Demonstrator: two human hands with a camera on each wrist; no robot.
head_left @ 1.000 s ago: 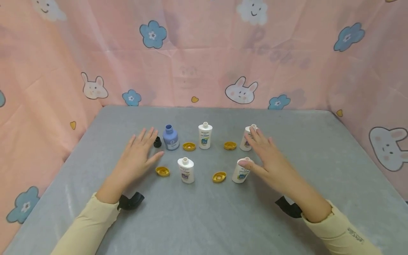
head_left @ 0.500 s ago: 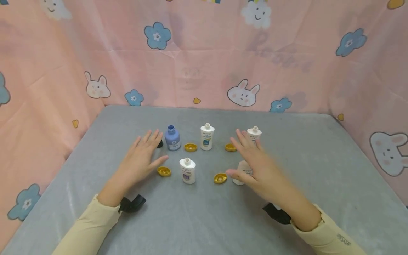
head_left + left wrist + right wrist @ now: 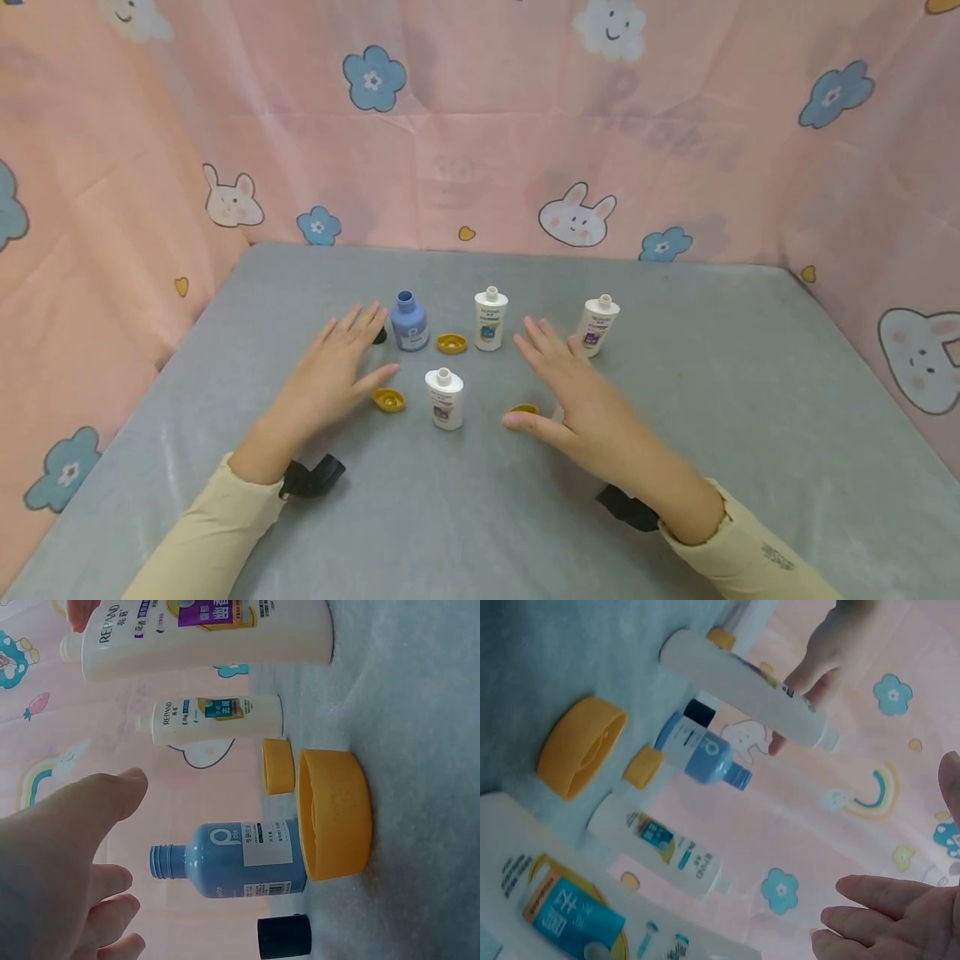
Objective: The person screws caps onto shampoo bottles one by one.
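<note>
My left hand [image 3: 322,383] hovers at the left with its fingers spread, nearest the black cap [image 3: 381,336] and the blue bottle [image 3: 409,323]. A gold oval cap [image 3: 388,400] lies just beyond its thumb. My right hand [image 3: 581,400], fingers extended and holding nothing, hangs over the right group. It covers most of a white bottle, whose teal label shows large in the right wrist view [image 3: 577,900], and part of another gold cap [image 3: 522,409]. White bottles without caps stand at front left [image 3: 446,400], back middle [image 3: 490,321] and back right [image 3: 597,325].
Between the blue bottle and the back middle white one lies a gold cap [image 3: 452,343]. A grey cloth [image 3: 750,400] covers the table. Pink printed curtains [image 3: 480,150] enclose its back and sides. Black straps [image 3: 313,477] hang at the wrists.
My right hand has moved left, uncovering the back right bottle and hiding the front right one and a gold cap behind it. The left hand has hardly moved.
</note>
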